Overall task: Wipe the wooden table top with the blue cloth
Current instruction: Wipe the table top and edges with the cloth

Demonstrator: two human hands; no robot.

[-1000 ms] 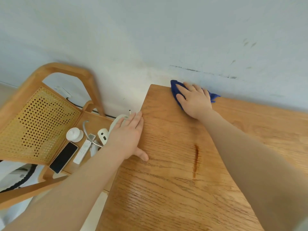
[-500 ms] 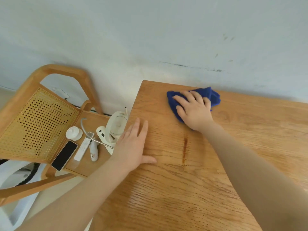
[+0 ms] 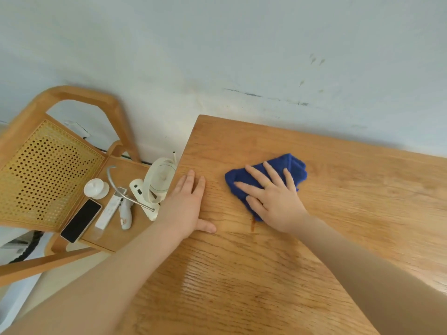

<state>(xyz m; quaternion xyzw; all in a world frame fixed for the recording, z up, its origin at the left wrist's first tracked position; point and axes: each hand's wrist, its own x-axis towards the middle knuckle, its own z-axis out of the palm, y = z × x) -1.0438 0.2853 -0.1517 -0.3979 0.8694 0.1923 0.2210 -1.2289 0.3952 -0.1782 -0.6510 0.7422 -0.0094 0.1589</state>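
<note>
The wooden table top [image 3: 350,201] fills the right and lower part of the head view, its far edge against a pale wall. A crumpled blue cloth [image 3: 294,169] lies on it near the far left corner. My right hand [image 3: 273,201] presses flat on the cloth with fingers spread, covering its near half. A short dark brown streak [image 3: 253,226] shows on the wood just below the cloth's near edge. My left hand [image 3: 186,206] rests palm down on the table's left edge, fingers together, holding nothing.
A wooden chair [image 3: 72,97] with a cane back stands left of the table. On its seat lie a phone [image 3: 81,220], a white remote [image 3: 108,211], a small white fan [image 3: 157,182], a round white lid [image 3: 96,188] and a small white device [image 3: 125,215].
My right hand has dragged the blue cloth from the table's far corner toward me, onto the top of the dark streak. The left hand stayed on the table's left edge.
</note>
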